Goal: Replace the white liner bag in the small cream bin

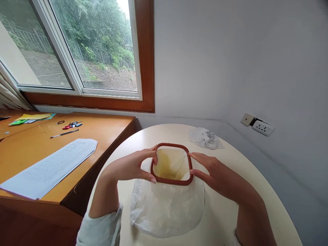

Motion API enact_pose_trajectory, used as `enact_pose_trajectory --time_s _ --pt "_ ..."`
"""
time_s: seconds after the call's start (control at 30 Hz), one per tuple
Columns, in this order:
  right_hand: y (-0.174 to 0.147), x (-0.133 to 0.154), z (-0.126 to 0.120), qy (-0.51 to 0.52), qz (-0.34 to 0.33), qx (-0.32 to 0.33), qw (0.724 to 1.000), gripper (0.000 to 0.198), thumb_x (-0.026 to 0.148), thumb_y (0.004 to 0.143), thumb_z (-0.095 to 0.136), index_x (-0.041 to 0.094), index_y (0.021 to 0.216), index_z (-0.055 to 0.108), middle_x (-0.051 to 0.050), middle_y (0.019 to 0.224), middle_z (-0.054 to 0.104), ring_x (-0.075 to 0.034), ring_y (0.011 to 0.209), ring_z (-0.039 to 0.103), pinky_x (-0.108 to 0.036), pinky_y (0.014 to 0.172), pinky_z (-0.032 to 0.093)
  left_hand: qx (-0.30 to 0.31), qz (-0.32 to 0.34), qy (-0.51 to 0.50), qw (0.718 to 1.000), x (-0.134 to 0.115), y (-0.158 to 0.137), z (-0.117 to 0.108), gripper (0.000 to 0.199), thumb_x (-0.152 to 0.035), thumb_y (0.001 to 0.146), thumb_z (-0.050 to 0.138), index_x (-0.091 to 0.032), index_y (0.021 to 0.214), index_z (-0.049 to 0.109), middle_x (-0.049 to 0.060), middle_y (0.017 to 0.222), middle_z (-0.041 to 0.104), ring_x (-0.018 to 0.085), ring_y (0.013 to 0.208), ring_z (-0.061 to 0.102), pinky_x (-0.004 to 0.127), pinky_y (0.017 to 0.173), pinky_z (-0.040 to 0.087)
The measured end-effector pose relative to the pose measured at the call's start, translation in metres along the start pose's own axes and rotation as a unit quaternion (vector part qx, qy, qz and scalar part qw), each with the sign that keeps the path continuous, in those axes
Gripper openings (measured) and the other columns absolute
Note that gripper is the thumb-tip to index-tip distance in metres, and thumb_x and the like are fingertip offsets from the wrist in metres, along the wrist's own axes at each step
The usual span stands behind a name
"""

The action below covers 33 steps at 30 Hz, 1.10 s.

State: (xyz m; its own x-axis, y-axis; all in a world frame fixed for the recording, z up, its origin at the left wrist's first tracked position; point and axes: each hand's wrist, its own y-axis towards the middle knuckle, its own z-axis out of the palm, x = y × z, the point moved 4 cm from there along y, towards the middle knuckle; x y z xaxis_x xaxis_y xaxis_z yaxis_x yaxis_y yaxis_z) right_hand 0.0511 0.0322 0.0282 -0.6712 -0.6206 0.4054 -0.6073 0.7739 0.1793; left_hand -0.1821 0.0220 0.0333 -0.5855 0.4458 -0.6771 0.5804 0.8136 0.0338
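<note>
A bin with a reddish-brown rim ring (171,182) stands on the round table in front of me. A translucent white plastic bag (167,212) lines it and spreads out below the ring over the outside. Inside, the bag looks pale yellow and wrinkled. My left hand (137,165) grips the ring's left side, fingers bent over the edge and thumb at the near left corner. On the right side, my right hand (211,171) holds the ring with its fingertips above and thumb lower down. The bin's body is mostly hidden by the bag.
A crumpled clear plastic piece (206,138) lies at the back of the round cream table (225,215). To the left, a wooden desk (112,124) bears paper sheets (55,167), a pen (64,133) and keys (74,124). A wall socket (263,127) is at right.
</note>
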Motion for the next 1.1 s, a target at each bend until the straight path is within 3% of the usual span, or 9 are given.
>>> enact_pose_trajectory --time_s 0.37,0.5,0.63,1.1 --pt "0.001 0.001 0.006 -0.002 0.028 0.031 0.999 0.047 0.049 0.088 0.037 0.028 0.130 0.045 -0.002 0.134 0.047 -0.025 0.121 0.045 -0.043 0.096 0.039 0.023 -0.012 0.024 0.999 0.006 -0.001 0.003 0.036 -0.045 0.067 0.068 -0.021 0.090 0.052 0.004 0.118 0.051 0.022 0.110 0.044 0.031 0.091 0.038" --pt "0.001 0.000 0.009 0.002 0.021 0.029 0.999 0.046 0.047 0.089 0.038 0.028 0.130 0.044 -0.003 0.134 0.047 -0.024 0.119 0.046 -0.042 0.096 0.040 0.025 -0.001 0.030 0.999 0.009 -0.003 0.004 0.037 -0.044 0.067 0.069 -0.023 0.093 0.054 0.005 0.138 0.035 0.023 0.124 0.033 0.032 0.099 0.033" --pt "0.001 -0.002 0.012 -0.013 0.040 0.043 0.998 0.050 0.049 0.088 0.037 0.029 0.133 0.040 -0.002 0.142 0.036 -0.027 0.126 0.037 -0.045 0.098 0.038 0.020 -0.024 0.042 0.999 0.013 -0.005 0.005 0.040 -0.045 0.065 0.070 -0.023 0.095 0.054 0.006 0.147 0.020 0.026 0.135 0.016 0.036 0.104 0.027" --pt "0.000 0.007 0.005 -0.015 0.048 0.047 0.998 0.048 0.049 0.088 0.034 0.027 0.129 0.046 0.001 0.142 0.036 -0.025 0.126 0.037 -0.042 0.100 0.037 0.025 -0.010 0.039 0.999 0.006 -0.003 0.002 0.038 -0.046 0.064 0.071 -0.023 0.089 0.056 0.003 0.141 0.032 0.025 0.128 0.032 0.030 0.097 0.034"
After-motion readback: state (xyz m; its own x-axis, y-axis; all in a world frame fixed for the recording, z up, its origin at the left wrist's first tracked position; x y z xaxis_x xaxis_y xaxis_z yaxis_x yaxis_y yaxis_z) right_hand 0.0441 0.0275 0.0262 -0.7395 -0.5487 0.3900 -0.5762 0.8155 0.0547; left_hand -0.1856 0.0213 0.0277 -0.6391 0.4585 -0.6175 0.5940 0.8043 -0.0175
